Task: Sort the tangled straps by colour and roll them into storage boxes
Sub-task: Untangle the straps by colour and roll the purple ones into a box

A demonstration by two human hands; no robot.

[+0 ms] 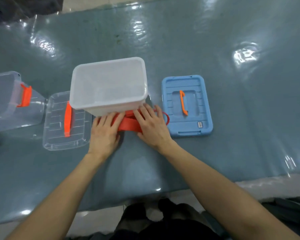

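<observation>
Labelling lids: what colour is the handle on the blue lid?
Orange handle, standing out against the blue lid; the head view shows it best.

Clear box (2, 101) half off left edge

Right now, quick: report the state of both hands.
Left hand: open, fingers pressing flat on the orange strap.
Right hand: open, fingers pressing flat on the same strap.

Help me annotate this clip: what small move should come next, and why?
Probably roll the red strap tighter: left hand and right hand both press it on the table, a loop trails loose at right, and the open white box behind looks empty.
</observation>
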